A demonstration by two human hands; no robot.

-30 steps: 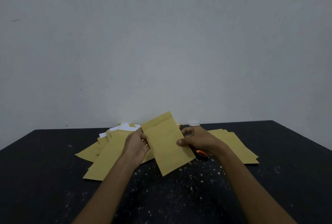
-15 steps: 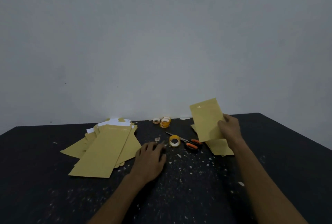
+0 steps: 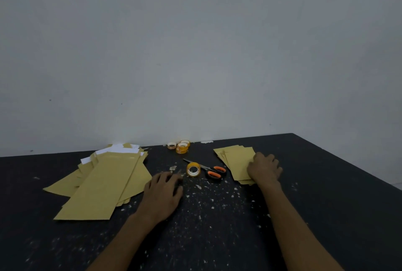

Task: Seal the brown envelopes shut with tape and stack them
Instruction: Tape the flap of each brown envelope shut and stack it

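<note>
At the right of the dark worktop (image 3: 330, 186) lies a neat stack of brown envelopes (image 3: 236, 162). The right hand (image 3: 264, 169) rests on its near right corner with fingers bent; whether the grip pinches an edge or only presses down cannot be told. The left hand (image 3: 162, 192) lies flat on the worktop, grip spread, just beside a fanned pile of envelopes (image 3: 102, 186) at the left. Between the hands lie a tape roll (image 3: 193, 169) and, just beside it, orange-handled scissors (image 3: 214, 171). Spare tape rolls (image 3: 181, 147) stand near the wall (image 3: 195, 53).
</note>
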